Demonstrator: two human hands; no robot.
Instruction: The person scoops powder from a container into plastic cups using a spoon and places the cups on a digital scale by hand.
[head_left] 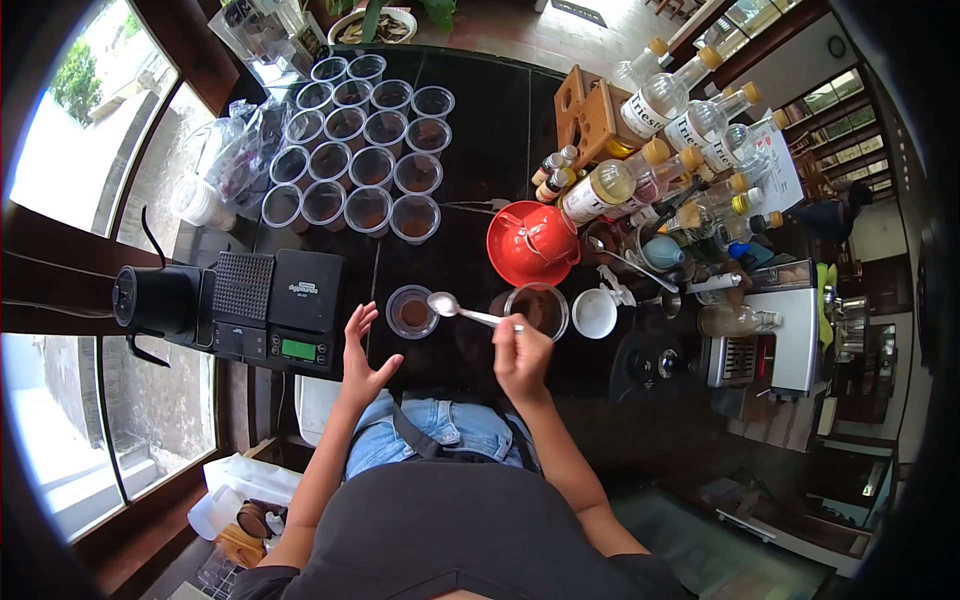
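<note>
In my right hand [522, 362] is the handle of a metal spoon [446, 305]; its bowl hangs by the right rim of a clear plastic cup [411, 312] with brown contents at the bottom. My left hand [367, 358] holds nothing, its fingers apart, just left of and below that cup. Beyond my right hand stands a clear jar [540, 310] with brown powder inside, partly covered by the hand. A small white round container [595, 314] sits to the jar's right.
Rows of clear cups [370, 165] fill the back left. A black scale [305, 290] and kettle [155, 300] stand left. Behind the jar is a red cup on a red saucer [500, 262]. Bottles [600, 190] crowd the right, near a black grinder-like device [645, 368].
</note>
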